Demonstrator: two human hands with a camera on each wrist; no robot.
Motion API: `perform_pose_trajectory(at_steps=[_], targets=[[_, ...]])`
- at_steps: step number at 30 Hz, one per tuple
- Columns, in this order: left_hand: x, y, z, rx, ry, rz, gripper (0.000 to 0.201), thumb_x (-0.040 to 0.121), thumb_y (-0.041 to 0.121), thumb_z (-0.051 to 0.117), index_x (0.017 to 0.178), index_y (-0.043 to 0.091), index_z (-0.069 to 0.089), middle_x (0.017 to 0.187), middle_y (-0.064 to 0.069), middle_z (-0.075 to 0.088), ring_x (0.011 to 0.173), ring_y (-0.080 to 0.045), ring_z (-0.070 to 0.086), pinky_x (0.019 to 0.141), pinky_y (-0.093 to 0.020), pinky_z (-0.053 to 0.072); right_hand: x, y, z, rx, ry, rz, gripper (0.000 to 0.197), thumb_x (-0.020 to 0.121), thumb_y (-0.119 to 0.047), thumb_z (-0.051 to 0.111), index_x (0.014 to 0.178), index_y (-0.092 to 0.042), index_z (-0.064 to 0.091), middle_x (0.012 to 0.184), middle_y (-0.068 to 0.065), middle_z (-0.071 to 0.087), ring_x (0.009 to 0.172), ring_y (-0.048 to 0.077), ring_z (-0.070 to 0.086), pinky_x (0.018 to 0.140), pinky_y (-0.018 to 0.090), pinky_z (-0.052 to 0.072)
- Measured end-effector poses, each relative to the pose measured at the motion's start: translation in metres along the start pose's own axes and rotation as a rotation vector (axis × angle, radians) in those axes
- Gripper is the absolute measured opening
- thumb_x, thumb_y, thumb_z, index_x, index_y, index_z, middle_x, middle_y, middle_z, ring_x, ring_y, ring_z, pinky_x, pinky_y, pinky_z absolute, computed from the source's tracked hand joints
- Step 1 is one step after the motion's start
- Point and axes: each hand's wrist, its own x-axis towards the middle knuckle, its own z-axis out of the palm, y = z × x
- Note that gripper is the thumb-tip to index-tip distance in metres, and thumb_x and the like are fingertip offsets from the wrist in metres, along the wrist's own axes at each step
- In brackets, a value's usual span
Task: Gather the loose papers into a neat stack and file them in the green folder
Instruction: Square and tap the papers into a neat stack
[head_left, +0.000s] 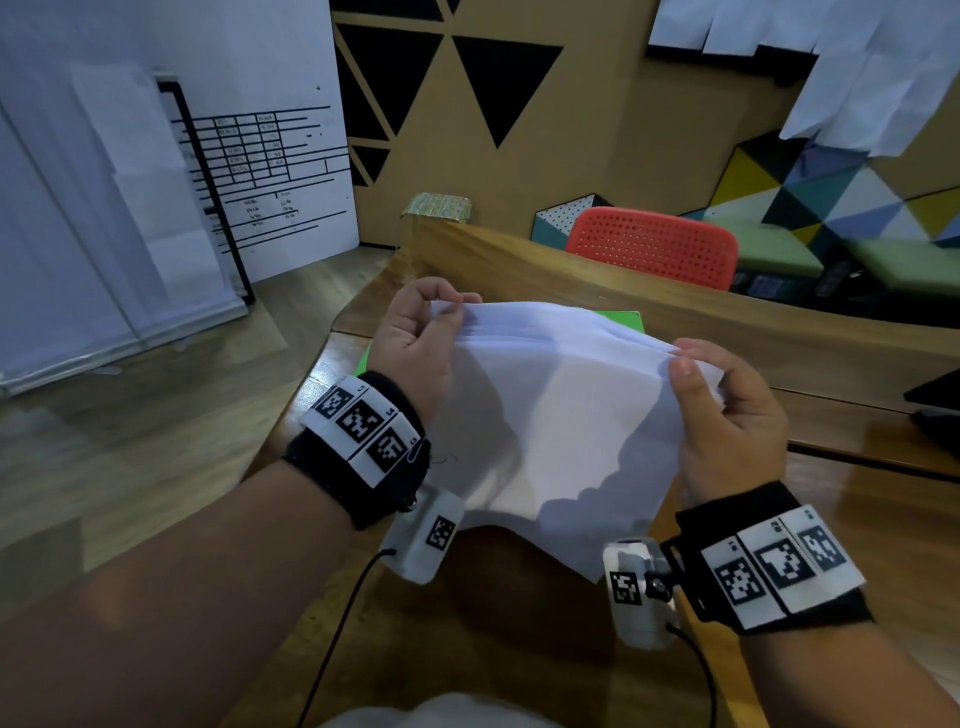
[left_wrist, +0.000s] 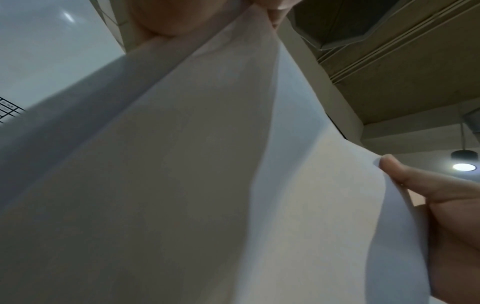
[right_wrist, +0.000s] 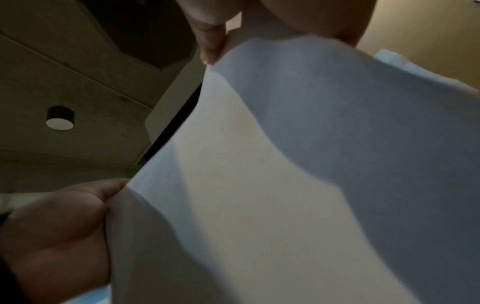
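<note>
A sheaf of white papers (head_left: 561, 410) is held up above the wooden table (head_left: 519, 623), its sheets fanned and uneven along the far edge. My left hand (head_left: 415, 338) pinches the far left corner of the papers. My right hand (head_left: 722, 410) pinches their right edge between thumb and fingers. The green folder (head_left: 623, 318) lies on the table behind the papers; only its far corner and a sliver at the left (head_left: 364, 358) show. The papers (left_wrist: 207, 185) fill the left wrist view, and the papers (right_wrist: 285, 185) fill most of the right wrist view.
A red perforated chair (head_left: 654, 244) stands behind the table's far edge. A white board with a printed table (head_left: 260, 176) leans at the left, over wooden floor. A dark object (head_left: 935, 395) sits at the table's right edge.
</note>
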Motion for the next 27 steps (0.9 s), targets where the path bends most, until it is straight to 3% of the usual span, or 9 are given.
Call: perform_pose_trajectory(at_steps=[6, 10, 13, 15, 19, 21, 24, 25, 27], targets=[[-0.003, 0.007, 0.002, -0.114, -0.002, -0.042, 0.015, 0.079, 0.017, 0.05, 0.067, 0.026, 0.053, 0.074, 0.005, 0.07, 0.067, -0.014, 0.06, 0.062, -0.025, 0.048, 0.006, -0.003, 0.004, 0.047, 0.026, -0.003, 0.005, 0.073, -0.037, 0.071, 0.07, -0.034, 0.069, 0.085, -0.012, 0.066, 0.089, 0.025, 0.053, 0.081, 0.045, 0.043], [-0.005, 0.006, 0.002, 0.043, -0.016, -0.005, 0.011, 0.073, 0.024, 0.057, 0.079, 0.033, 0.055, 0.058, 0.011, 0.056, 0.052, -0.011, 0.047, 0.055, -0.024, 0.042, 0.005, -0.001, 0.005, -0.02, -0.008, 0.064, 0.023, 0.075, -0.019, 0.06, 0.072, -0.038, 0.072, 0.091, -0.002, 0.062, 0.086, 0.02, 0.055, 0.076, 0.036, 0.045], [-0.004, 0.005, 0.002, 0.083, 0.002, -0.003, 0.024, 0.071, 0.02, 0.057, 0.078, 0.043, 0.061, 0.073, -0.009, 0.055, 0.066, -0.023, 0.048, 0.064, -0.036, 0.045, 0.006, -0.002, 0.004, -0.066, -0.033, 0.027, 0.02, 0.075, -0.028, 0.058, 0.078, -0.039, 0.075, 0.105, 0.013, 0.064, 0.097, 0.032, 0.058, 0.088, 0.045, 0.046], [-0.004, 0.005, 0.002, 0.117, -0.001, 0.037, 0.026, 0.073, 0.017, 0.056, 0.075, 0.041, 0.064, 0.079, -0.007, 0.058, 0.073, -0.023, 0.049, 0.07, -0.037, 0.045, 0.008, -0.001, 0.001, -0.11, -0.022, -0.005, 0.02, 0.075, -0.032, 0.056, 0.078, -0.04, 0.075, 0.102, 0.011, 0.065, 0.096, 0.028, 0.059, 0.09, 0.045, 0.046], [0.001, 0.001, 0.002, 0.051, 0.015, 0.022, 0.025, 0.071, 0.014, 0.056, 0.057, 0.033, 0.065, 0.085, 0.004, 0.067, 0.077, -0.008, 0.059, 0.078, -0.023, 0.045, 0.01, -0.001, -0.005, 0.006, -0.073, 0.049, 0.02, 0.072, -0.045, 0.059, 0.08, -0.034, 0.073, 0.084, -0.008, 0.069, 0.078, 0.012, 0.061, 0.071, 0.028, 0.049], [0.0, 0.0, -0.003, 0.023, 0.007, 0.001, 0.007, 0.067, 0.027, 0.062, 0.061, 0.031, 0.063, 0.084, 0.001, 0.066, 0.074, -0.011, 0.058, 0.074, -0.025, 0.046, 0.009, 0.004, -0.011, 0.074, -0.179, 0.069, 0.043, 0.064, -0.058, 0.071, 0.1, -0.036, 0.063, 0.092, -0.01, 0.067, 0.076, 0.007, 0.064, 0.066, 0.024, 0.054], [-0.003, -0.013, -0.015, 0.12, -0.114, 0.015, 0.062, 0.04, 0.058, 0.078, 0.091, 0.036, 0.049, 0.1, 0.004, 0.06, 0.078, -0.007, 0.062, 0.072, -0.022, 0.052, 0.004, 0.013, -0.011, -0.019, -0.173, 0.13, 0.059, 0.064, -0.031, 0.08, 0.113, -0.037, 0.048, 0.103, -0.007, 0.061, 0.085, 0.005, 0.067, 0.072, 0.024, 0.057], [-0.005, -0.018, -0.016, 0.183, -0.129, 0.002, 0.076, 0.036, 0.056, 0.082, 0.099, 0.037, 0.044, 0.101, 0.008, 0.058, 0.077, -0.001, 0.061, 0.068, -0.013, 0.052, 0.002, 0.016, -0.008, -0.035, -0.148, 0.181, 0.053, 0.065, -0.024, 0.081, 0.109, -0.034, 0.052, 0.099, -0.009, 0.064, 0.087, 0.007, 0.069, 0.072, 0.026, 0.058], [-0.008, -0.024, -0.015, 0.311, -0.107, -0.07, 0.068, 0.046, 0.037, 0.088, 0.104, 0.031, 0.05, 0.092, 0.01, 0.06, 0.069, 0.006, 0.059, 0.056, -0.003, 0.047, 0.0, 0.022, -0.005, -0.025, -0.095, 0.282, 0.052, 0.048, -0.044, 0.086, 0.092, -0.026, 0.066, 0.082, -0.004, 0.074, 0.082, 0.017, 0.071, 0.072, 0.034, 0.06]])
